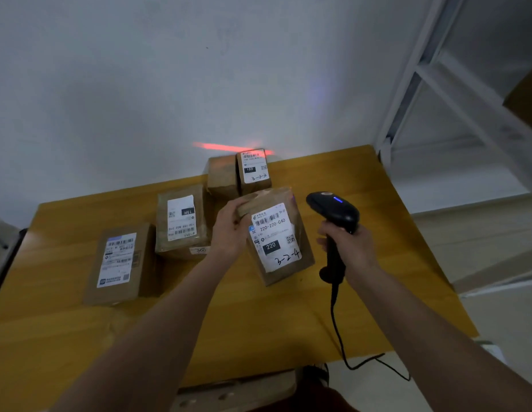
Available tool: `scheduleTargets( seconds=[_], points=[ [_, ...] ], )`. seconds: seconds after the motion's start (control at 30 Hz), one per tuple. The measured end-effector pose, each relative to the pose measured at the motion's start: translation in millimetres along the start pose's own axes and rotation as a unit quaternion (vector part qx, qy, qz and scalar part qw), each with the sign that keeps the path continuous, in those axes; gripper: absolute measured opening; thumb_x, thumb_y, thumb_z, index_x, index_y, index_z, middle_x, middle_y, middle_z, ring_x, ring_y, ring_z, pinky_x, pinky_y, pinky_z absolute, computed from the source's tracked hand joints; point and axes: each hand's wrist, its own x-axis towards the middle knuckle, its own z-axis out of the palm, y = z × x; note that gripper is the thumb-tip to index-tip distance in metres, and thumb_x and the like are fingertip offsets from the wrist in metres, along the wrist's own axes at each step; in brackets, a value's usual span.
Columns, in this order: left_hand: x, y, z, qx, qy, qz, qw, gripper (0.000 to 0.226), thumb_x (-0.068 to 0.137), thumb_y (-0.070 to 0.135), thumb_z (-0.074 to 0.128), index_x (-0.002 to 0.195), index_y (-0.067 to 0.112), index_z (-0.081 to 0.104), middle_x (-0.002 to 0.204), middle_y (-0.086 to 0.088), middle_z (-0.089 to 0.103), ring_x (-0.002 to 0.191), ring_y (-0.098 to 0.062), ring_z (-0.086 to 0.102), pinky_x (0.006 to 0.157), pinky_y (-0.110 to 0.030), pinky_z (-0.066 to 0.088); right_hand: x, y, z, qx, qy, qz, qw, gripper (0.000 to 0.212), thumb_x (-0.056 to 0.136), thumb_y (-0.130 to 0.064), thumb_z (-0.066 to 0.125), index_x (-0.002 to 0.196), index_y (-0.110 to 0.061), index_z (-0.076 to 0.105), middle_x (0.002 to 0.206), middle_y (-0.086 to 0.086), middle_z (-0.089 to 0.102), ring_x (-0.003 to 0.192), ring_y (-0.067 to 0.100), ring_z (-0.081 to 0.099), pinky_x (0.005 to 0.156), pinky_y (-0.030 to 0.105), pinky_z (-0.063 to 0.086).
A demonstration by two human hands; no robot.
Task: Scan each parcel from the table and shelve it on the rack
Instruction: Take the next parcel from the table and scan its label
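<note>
My left hand [229, 230] grips the top left corner of a brown parcel [300, 251] whose white label reads 220 and 3-2-4; the parcel is tilted, label facing me, above the wooden table [288, 322]. My right hand [348, 248] holds the handle of a black barcode scanner [333, 212], just right of that parcel, with a blue light lit on its head. A red scan line falls on the wall and on the top of the far parcel marked 150 and 3-1-3 [254, 171].
Two more labelled parcels lie on the table: one at the left [122, 263], one in the middle [183, 221]. A white metal rack [455, 93] stands at the right beyond the table edge. The scanner cable [342, 346] hangs over the front edge.
</note>
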Motion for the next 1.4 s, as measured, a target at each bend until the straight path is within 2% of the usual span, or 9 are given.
scheduleTargets(
  seconds=[0.13, 0.33, 0.43, 0.53, 0.6, 0.77, 0.93, 1.1, 1.4],
  points=[
    [-9, -16, 7, -0.073, -0.021, -0.008, 0.997, 0.028, 0.089, 0.039, 0.064, 0.113, 0.030, 0.052, 0.123, -0.004, 0.054, 0.111, -0.021, 0.058, 0.090, -0.045, 0.056, 28, 4, 13, 0.030, 0.031, 0.054, 0.998, 0.010, 0.083, -0.017, 0.070, 0.088, -0.018, 0.062, 0.093, 0.014, 0.072, 0.083, 0.027, 0.070, 0.082, 0.040, 0.056],
    [-24, -20, 21, -0.225, -0.070, -0.121, 0.964, 0.081, 0.084, 0.040, 0.066, 0.150, 0.026, 0.021, 0.134, -0.002, 0.051, 0.117, -0.020, 0.057, 0.087, -0.035, 0.055, 41, 14, 24, -0.004, 0.015, 0.108, 0.994, 0.009, 0.084, -0.020, 0.068, 0.089, -0.015, 0.062, 0.088, 0.011, 0.070, 0.087, 0.030, 0.067, 0.086, 0.046, 0.053],
    [-33, -21, 27, -0.233, -0.139, -0.166, 0.948, 0.067, 0.080, 0.042, 0.064, 0.138, 0.020, 0.039, 0.123, -0.005, 0.061, 0.106, -0.017, 0.064, 0.069, -0.022, 0.054, 44, 16, 21, -0.022, 0.009, 0.113, 0.993, 0.006, 0.085, -0.017, 0.066, 0.086, -0.012, 0.063, 0.081, 0.009, 0.067, 0.078, 0.026, 0.065, 0.083, 0.042, 0.051],
    [-39, -24, 37, -0.212, -0.180, -0.130, 0.952, 0.051, 0.081, 0.004, 0.073, 0.127, 0.000, 0.049, 0.116, -0.015, 0.066, 0.095, -0.016, 0.070, 0.069, -0.022, 0.056, 45, 16, 18, -0.042, -0.002, 0.100, 0.994, 0.009, 0.086, -0.017, 0.064, 0.080, -0.011, 0.063, 0.078, 0.008, 0.063, 0.072, 0.022, 0.060, 0.074, 0.036, 0.047],
    [-39, -21, 37, -0.205, -0.169, -0.126, 0.956, 0.041, 0.081, -0.001, 0.072, 0.118, -0.004, 0.055, 0.107, -0.012, 0.070, 0.091, -0.015, 0.072, 0.069, -0.022, 0.056, 43, 14, 14, -0.038, -0.009, 0.092, 0.995, 0.012, 0.086, -0.018, 0.065, 0.083, -0.007, 0.065, 0.078, 0.010, 0.064, 0.073, 0.025, 0.061, 0.069, 0.034, 0.046],
    [-42, 7, 34, -0.214, -0.121, -0.125, 0.961, 0.014, 0.085, 0.024, 0.072, 0.096, 0.026, 0.064, 0.094, 0.003, 0.075, 0.085, -0.010, 0.073, 0.065, -0.022, 0.055, 23, 3, -6, 0.003, 0.007, 0.058, 0.998, 0.010, 0.084, -0.018, 0.067, 0.080, -0.008, 0.066, 0.081, 0.011, 0.072, 0.077, 0.025, 0.069, 0.077, 0.041, 0.056],
    [-52, 40, 39, -0.273, -0.123, -0.131, 0.945, 0.041, 0.067, 0.048, 0.076, 0.103, 0.031, 0.065, 0.097, 0.003, 0.076, 0.089, -0.016, 0.073, 0.080, -0.037, 0.056, -17, -8, -33, 0.053, 0.038, -0.011, 0.998, 0.005, 0.083, -0.010, 0.069, 0.082, -0.013, 0.065, 0.092, 0.015, 0.072, 0.088, 0.028, 0.070, 0.085, 0.044, 0.056],
    [-80, 59, 46, -0.323, -0.233, -0.118, 0.909, 0.075, 0.055, 0.060, 0.079, 0.119, 0.023, 0.064, 0.107, -0.006, 0.074, 0.100, -0.026, 0.071, 0.094, -0.052, 0.052, -74, -5, -65, 0.081, 0.091, -0.081, 0.989, 0.013, 0.084, -0.005, 0.069, 0.084, -0.016, 0.063, 0.090, 0.004, 0.070, 0.085, 0.017, 0.067, 0.064, 0.023, 0.053],
    [-152, 100, 84, -0.273, -0.415, -0.076, 0.865, 0.069, 0.063, 0.047, 0.080, 0.126, 0.024, 0.062, 0.112, -0.002, 0.073, 0.105, -0.023, 0.069, 0.101, -0.050, 0.047, -164, 4, -146, 0.085, 0.234, -0.120, 0.961, 0.012, 0.081, -0.004, 0.069, 0.092, -0.009, 0.068, 0.091, 0.011, 0.071, 0.083, 0.020, 0.066, 0.061, 0.023, 0.050]
  ],
)
